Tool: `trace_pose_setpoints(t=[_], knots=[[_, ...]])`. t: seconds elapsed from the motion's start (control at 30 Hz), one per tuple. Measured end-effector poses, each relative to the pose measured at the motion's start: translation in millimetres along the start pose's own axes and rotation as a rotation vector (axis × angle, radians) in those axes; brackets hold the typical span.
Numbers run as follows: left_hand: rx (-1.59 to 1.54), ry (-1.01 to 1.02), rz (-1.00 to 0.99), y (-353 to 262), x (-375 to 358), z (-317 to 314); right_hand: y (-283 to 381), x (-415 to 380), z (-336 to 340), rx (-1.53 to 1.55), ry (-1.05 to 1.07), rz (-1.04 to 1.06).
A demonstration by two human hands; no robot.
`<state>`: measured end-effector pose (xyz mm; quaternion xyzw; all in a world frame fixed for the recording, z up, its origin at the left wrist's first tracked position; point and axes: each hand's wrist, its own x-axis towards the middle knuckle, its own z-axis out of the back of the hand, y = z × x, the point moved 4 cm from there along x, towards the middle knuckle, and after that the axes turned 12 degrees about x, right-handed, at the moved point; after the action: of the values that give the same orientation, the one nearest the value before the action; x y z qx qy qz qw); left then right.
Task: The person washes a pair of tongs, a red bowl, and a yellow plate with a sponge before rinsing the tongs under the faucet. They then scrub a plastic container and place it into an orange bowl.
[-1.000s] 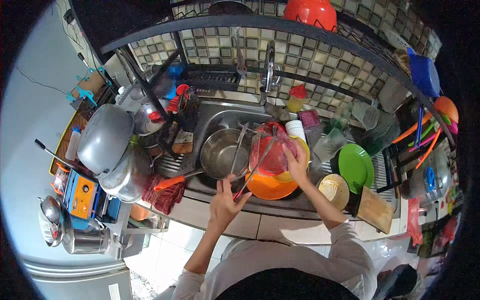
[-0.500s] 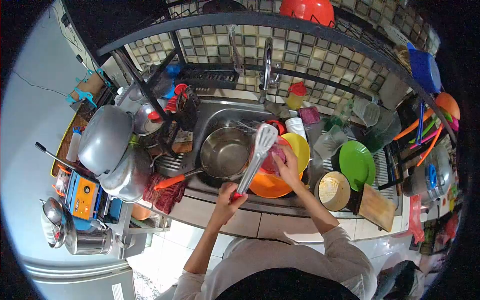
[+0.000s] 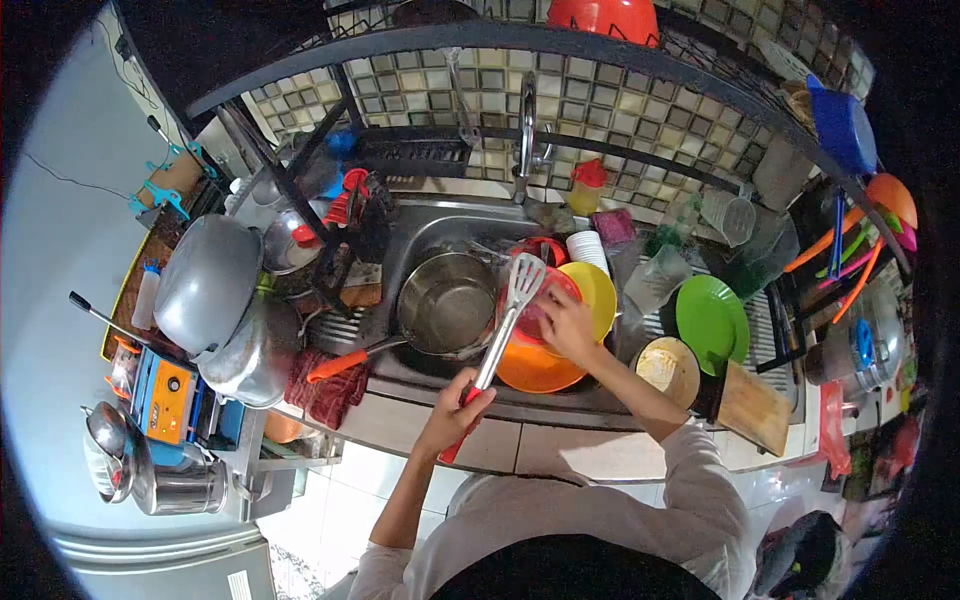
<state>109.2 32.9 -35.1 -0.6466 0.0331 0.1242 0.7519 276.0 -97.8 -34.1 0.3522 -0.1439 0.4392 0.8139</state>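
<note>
My left hand [image 3: 457, 412] grips the red handle of a slotted steel spatula [image 3: 507, 320], which slants up over the sink with its head at the top. Over a red bowl [image 3: 535, 335] is my right hand [image 3: 568, 322], its fingers bent down and partly blurred. What it holds, if anything, is hidden. That bowl rests among an orange bowl [image 3: 540, 372] and a yellow bowl [image 3: 598, 300] in the sink. Left of the spatula sits a steel saucepan [image 3: 447, 303] with an orange handle, also in the sink [image 3: 400, 235].
A tap [image 3: 526, 130] stands behind the sink. On the right are a green plate [image 3: 712, 325], a cream pot [image 3: 668, 372] and a wooden board [image 3: 754, 408]. Large steel pots [image 3: 210, 285] and a dark red cloth [image 3: 325, 390] lie left. A black rack [image 3: 500, 38] crosses above.
The spatula has turned slightly and its head has dropped a little, showing more of the red handle. My right hand has moved slightly down, and the pinkish thing at its fingers no longer shows clearly.
</note>
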Motion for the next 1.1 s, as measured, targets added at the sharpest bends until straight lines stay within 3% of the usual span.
trace_pose_setpoints(t=[0.07,0.1,0.13,0.23,0.33,0.37,0.47,0.5,0.6,0.63,0.73,0.77,0.87,0.9,0.93,1.0,1.03,1.07,1.1], knots=[[0.008,-0.014,-0.022,5,2,2,13,-9,-10,0.007,0.216,-0.034],[0.018,-0.023,-0.044,7,4,3,20,-18,-18,0.058,0.148,0.115],[0.017,-0.023,-0.048,9,6,5,16,-17,-20,0.056,0.146,0.117],[-0.1,0.042,-0.067,11,0,9,-13,-7,-22,-0.038,0.099,-0.038],[-0.121,0.064,-0.027,9,-1,9,-7,0,-14,-0.028,0.048,-0.05],[-0.121,0.064,-0.033,10,1,11,9,-7,-16,0.027,0.128,0.017],[-0.203,0.077,-0.047,13,0,13,13,-5,-20,0.003,0.061,0.164],[-0.238,0.09,-0.017,10,-1,13,4,10,-13,-0.044,0.123,0.015],[-0.277,0.117,-0.018,3,3,16,-12,23,-14,-0.02,0.049,-0.074],[-0.287,0.126,-0.027,4,5,17,4,16,-14,-0.029,-0.009,0.15],[-0.314,0.125,-0.051,-4,5,14,17,15,-9,0.046,0.035,0.244],[-0.309,0.138,-0.033,-2,5,13,-5,20,-14,0.008,0.088,-0.028],[-0.288,0.149,-0.024,2,4,15,-26,24,-19,0.083,0.026,-0.074],[-0.28,0.157,-0.026,2,5,14,-9,16,-15,0.061,0.013,0.066],[-0.281,0.159,-0.027,1,6,13,-10,17,-16,0.059,0.013,0.066],[-0.284,0.157,-0.002,1,6,12,-16,12,-26,0.056,0.094,0.026],[-0.316,0.159,-0.002,4,7,11,-35,20,-30,0.045,0.184,-0.197],[-0.315,0.156,-0.002,3,5,12,-34,20,-30,0.048,0.183,-0.195],[-0.274,0.173,-0.015,-1,5,13,-30,23,-25,0.091,0.054,-0.124]])
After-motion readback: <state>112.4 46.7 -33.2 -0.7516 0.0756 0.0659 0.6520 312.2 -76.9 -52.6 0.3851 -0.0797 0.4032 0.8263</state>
